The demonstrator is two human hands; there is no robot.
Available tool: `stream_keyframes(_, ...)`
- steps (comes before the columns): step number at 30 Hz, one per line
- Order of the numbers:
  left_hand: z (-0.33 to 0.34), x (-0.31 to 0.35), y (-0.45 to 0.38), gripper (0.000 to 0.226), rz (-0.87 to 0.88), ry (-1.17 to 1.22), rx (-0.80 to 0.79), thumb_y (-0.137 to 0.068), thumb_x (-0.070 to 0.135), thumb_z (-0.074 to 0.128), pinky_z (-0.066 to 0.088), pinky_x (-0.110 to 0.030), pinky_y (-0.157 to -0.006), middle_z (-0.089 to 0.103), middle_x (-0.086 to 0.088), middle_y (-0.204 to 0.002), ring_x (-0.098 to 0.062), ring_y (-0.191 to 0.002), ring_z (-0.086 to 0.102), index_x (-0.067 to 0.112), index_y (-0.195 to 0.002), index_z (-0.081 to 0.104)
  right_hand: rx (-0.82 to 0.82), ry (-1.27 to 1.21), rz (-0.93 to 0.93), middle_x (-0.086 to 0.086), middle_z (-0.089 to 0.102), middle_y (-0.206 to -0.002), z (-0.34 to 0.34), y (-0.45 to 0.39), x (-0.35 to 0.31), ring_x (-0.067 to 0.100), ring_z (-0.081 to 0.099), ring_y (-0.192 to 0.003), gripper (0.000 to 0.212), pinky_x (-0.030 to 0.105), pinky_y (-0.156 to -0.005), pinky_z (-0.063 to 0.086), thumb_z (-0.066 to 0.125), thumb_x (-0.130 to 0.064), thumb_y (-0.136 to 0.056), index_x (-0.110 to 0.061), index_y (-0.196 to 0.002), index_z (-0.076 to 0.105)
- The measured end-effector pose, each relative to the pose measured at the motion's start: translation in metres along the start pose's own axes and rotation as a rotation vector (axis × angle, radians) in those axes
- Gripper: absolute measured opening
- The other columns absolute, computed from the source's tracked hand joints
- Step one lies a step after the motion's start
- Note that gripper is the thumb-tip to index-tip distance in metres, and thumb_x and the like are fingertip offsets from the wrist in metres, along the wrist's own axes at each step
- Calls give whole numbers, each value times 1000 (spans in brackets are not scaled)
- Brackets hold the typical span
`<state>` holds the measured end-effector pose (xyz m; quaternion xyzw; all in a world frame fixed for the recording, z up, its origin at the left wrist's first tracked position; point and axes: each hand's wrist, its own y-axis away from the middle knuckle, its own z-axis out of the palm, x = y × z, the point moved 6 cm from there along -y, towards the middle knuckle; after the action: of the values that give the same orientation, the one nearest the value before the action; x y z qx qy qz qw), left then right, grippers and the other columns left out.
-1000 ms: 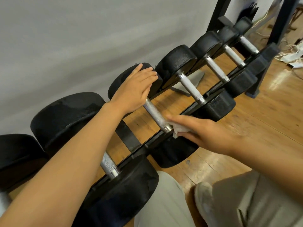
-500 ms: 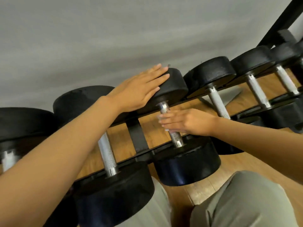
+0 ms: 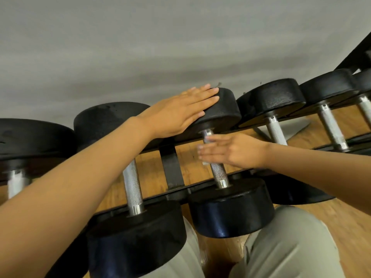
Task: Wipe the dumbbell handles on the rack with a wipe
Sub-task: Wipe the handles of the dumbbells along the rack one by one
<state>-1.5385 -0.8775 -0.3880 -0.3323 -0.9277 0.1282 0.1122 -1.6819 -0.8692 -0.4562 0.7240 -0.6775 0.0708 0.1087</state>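
The left hand (image 3: 178, 111) is lying flat, fingers straight, on the far head (image 3: 218, 109) of a dumbbell, probably steadying it against rolling in the rack (image 3: 172, 167). The right hand (image 3: 230, 151) is reaching across that dumbbell's handle (image 3: 217, 171) with nearly straight fingers, pressing a wipe (image 3: 205, 163), barely showing beneath them, against the knurled metal near its far end; whether its grip curls underneath I cannot tell.

open gaps between handles (image 3: 132, 187), crossbar (image 3: 171, 167) seemingly blocking one

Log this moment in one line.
left hand: flat on weight | right hand: wipe on handle | step: wiping
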Motion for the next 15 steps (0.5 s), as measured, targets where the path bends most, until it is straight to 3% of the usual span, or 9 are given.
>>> stream_keyframes(3, 1, -1, 0, 52, -9, -14, 6, -106, 29, 26, -5, -13, -118, 18, -2, -162, -7, -148, 5, 12, -154, 26, 102, 66, 153, 11, 65, -126, -8, -10, 11, 22, 61, -118, 44, 34, -110, 33, 37, -7, -90, -7, -123, 66)
stream_keyframes(6, 2, -1, 0, 50, -20, -10, -7, -107, 27, 28, -6, -13, -118, 17, -1, -163, -7, -148, 3, 13, -155, 24, 132, 66, 211, 12, 59, -135, -2, -3, 6, 24, 55, -127, 42, 36, -112, 33, 42, -6, -91, -6, -128, 62)
stream_keyframes(11, 0, 0, 0, 50, -36, 5, -9, -107, 26, 27, -6, -13, -118, 16, 0, -164, -7, -149, 3, 14, -155, 24, 16, 107, 216, 15, 47, -146, 2, 6, 1, 25, 40, -139, 48, 37, -118, 20, 32, -26, -101, -4, -140, 50)
stream_keyframes(15, 1, 1, 0, 51, -44, 3, -20, -107, 26, 26, -7, -12, -117, 15, 0, -164, -7, -149, 1, 14, -156, 22, -5, 87, 189, 14, 48, -146, 2, 5, 2, 26, 40, -139, 49, 36, -118, 18, 30, -25, -102, -4, -141, 48)
